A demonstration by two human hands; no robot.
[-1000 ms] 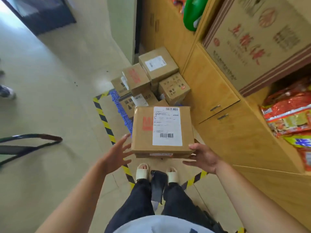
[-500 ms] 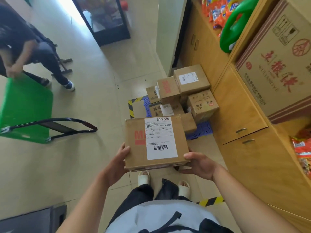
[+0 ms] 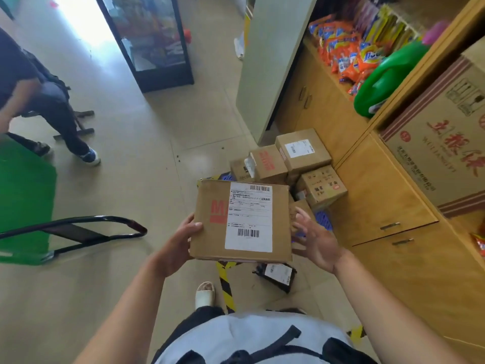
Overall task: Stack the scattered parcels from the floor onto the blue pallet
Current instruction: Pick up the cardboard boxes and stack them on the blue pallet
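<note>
Over tan floor (image 3: 136, 185), left fingers (image 3: 194, 226) grip parcel (image 3: 244, 219); right fingers (image 3: 305, 218) spread beside.

The parcel (image 3: 210, 240) gripped by the left hand (image 3: 178, 243) carries red print beginning "M", just right of the thumb. A white shipping label (image 3: 249, 216) with two barcodes partly covers it, and the label's fine print is too small to read. Well right of the grip and higher, a big carton (image 3: 441, 143) reads 五粮液 in red, with "WULIANGYE" beneath.
</note>
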